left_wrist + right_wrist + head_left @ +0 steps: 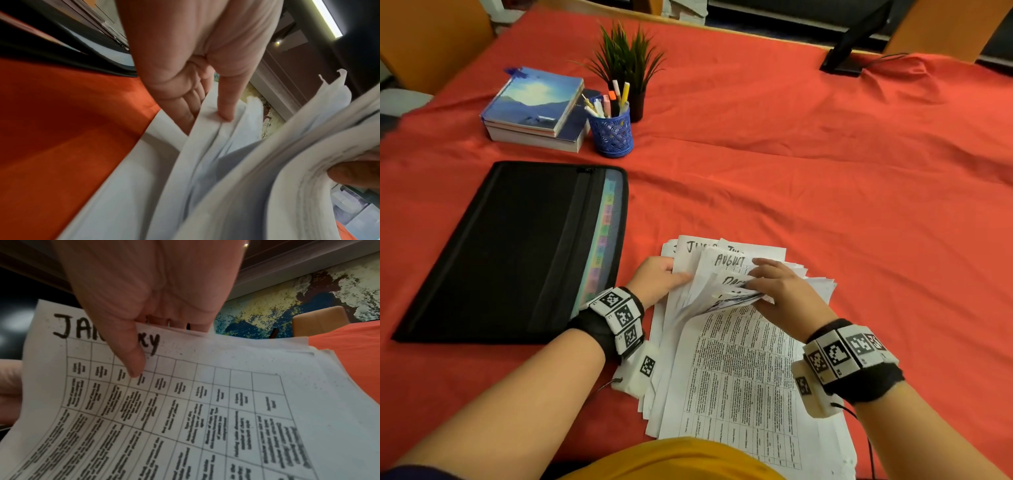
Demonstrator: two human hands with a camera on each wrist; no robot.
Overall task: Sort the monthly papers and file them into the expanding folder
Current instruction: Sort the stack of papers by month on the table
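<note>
White printed sheets with hand-lettered month names, the stack of papers [726, 359], are spread on the red-clothed table [825, 188] at the lower centre of the head view, still unsorted as far as can be judged: July, August and other headings lie mixed in one fan. The left hand [657, 279] is laid at the stack's left edge, its fingers [225, 104] pinching a few sheet edges with the thumb on top. The right hand [780, 291] is clamped on a lifted bundle, the thumb [131, 356] pressed over a sheet headed January and the other fingers hidden behind it. The black fabric expanding folder [517, 246] with coloured tabs is seen flat at centre left, just beside the papers; whether it is zipped shut cannot be told, and no sheet is seen entering it. Filing is judged not yet begun; sorting by month and all inserting remain.
</note>
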